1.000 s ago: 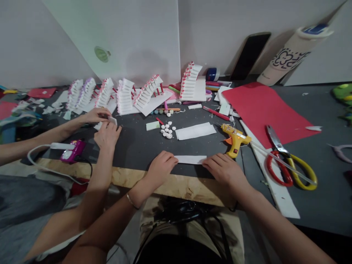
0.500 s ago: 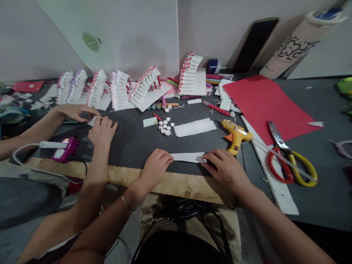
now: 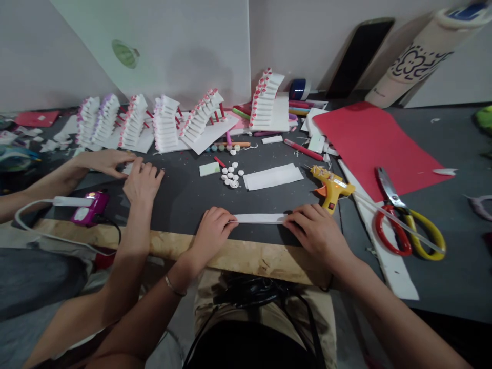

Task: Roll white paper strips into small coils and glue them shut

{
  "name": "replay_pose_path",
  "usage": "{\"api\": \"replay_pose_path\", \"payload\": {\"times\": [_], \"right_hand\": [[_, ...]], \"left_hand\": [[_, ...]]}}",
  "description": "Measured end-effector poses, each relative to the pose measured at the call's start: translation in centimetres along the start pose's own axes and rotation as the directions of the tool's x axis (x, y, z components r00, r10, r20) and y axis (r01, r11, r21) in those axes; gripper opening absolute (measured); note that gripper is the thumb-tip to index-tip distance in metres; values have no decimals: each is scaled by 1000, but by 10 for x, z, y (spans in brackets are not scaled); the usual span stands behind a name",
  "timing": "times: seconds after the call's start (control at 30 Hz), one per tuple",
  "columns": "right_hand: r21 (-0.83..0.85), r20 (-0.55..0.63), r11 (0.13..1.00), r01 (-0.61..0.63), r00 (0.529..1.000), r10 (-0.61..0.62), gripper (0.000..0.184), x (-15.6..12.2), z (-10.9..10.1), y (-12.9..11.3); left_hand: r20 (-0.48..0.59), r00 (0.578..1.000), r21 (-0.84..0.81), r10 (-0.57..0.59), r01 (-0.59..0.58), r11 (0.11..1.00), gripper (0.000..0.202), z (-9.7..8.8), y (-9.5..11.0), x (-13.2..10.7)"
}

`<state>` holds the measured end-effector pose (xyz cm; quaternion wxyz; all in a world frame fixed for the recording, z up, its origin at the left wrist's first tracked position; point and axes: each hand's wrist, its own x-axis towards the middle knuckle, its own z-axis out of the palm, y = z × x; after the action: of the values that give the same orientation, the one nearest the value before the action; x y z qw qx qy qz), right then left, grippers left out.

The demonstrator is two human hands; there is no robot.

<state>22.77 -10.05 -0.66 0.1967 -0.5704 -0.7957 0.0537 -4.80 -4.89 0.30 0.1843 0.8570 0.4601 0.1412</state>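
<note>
Gripping opposite ends of white paper strip [image 3: 259, 219]: fingers of left hand [image 3: 212, 233], right hand [image 3: 320, 237]; yellow glue gun [image 3: 332, 188] just beyond right.

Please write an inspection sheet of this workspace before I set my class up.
Surface: dark tabletop, wooden front edge.
Work things: white paper strip near that edge; wider white strips beyond.
Clutter: paper scraps, yellow glue gun, scissors, red sheet.
Hands: left hand and right hand hold the strip's opposite ends.
Cables: white-plugged cable at purple adapter, crossing the front edge.
Surroundings: co-worker's hands at left; phone and tumbler at the back wall.
</note>
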Motion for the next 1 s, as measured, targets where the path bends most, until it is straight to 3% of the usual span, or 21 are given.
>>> {"api": "replay_pose_path", "payload": {"times": [0.43,0.73,1.0], "right_hand": [[-21,2,999,-46,999,46,24,6,2,3],[-40,29,998,-39,999,41,25,10,0,6],[-161,71,987,-28,997,40,33,15,-4,4]], "left_hand": [[-8,983,-7,-183,183,983,19,-5,3,3],[87,965,-6,-248,250,968,17,-14,9,12],[162,950,72,-266,257,964,21,-19,15,17]]}}
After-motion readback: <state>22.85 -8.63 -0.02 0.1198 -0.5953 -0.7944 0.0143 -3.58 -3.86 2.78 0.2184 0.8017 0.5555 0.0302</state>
